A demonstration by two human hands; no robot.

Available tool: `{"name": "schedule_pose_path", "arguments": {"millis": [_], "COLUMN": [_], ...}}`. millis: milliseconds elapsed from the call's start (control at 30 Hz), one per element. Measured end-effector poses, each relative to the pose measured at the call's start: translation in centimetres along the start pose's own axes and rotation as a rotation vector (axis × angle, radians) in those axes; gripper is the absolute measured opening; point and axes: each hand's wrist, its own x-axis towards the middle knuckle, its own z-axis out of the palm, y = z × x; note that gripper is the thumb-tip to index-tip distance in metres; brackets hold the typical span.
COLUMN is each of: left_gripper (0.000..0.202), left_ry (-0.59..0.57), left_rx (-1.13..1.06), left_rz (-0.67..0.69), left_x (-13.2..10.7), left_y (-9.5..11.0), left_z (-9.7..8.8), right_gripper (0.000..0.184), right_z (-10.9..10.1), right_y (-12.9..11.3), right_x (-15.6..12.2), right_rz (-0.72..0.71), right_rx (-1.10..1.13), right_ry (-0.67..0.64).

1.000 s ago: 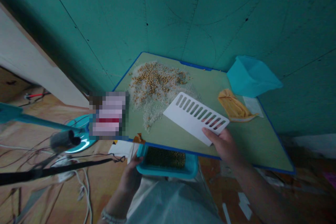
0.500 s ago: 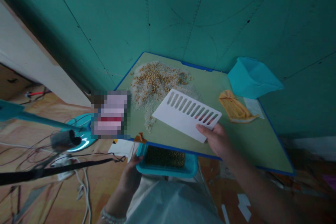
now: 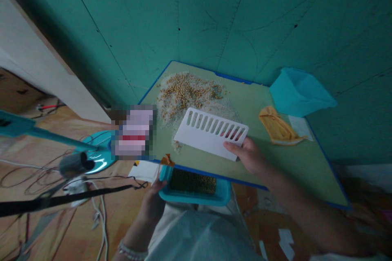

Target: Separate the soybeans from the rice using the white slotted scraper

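My right hand (image 3: 249, 155) grips the right end of a white slotted plastic plate (image 3: 203, 136), thumb on top and fingers seen through the slots. The plate is held over the tabletop, its left edge by the near side of a spread heap of yellow soybeans (image 3: 183, 89) and pale rice-like grains (image 3: 167, 116). With my left hand (image 3: 154, 195) I hold the left end of a turquoise tray (image 3: 196, 199) below the table's near edge. Dark green beans (image 3: 188, 181) and some yellowish ones lie in the tray.
The green table (image 3: 294, 171) has a blue edge and stands against a teal wall. On its right are a turquoise bin (image 3: 301, 91) and a yellow cloth pouch (image 3: 278, 126). A blurred pink box (image 3: 134, 132) sits at the left edge. Cables (image 3: 102, 220) trail over the floor.
My right hand has shifted the white plate slightly left and turned it a little, flatter across the view. My left hand stays on the tray. The view has moved slightly.
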Motion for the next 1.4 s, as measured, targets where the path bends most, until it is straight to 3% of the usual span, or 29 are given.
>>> {"name": "schedule_pose_path", "arguments": {"millis": [600, 1067, 1400], "left_gripper": [0.048, 0.045, 0.041], "left_ry": [0.019, 0.001, 0.001], "left_rx": [-0.038, -0.018, -0.007], "left_rz": [0.026, 0.031, 0.046], "left_x": [-0.2, -0.2, -0.1], "left_y": [0.4, 0.3, 0.1], "left_z": [0.6, -0.7, -0.6], "right_gripper": [0.027, 0.026, 0.027], "right_z": [-0.1, 0.2, -1.0], "right_y": [-0.6, -1.6, -0.4], "right_x": [-0.3, -0.7, -1.3], "right_rz": [-0.009, 0.047, 0.039], "right_rx": [-0.074, -0.121, -0.116], "right_ry": [-0.138, -0.161, -0.193]}}
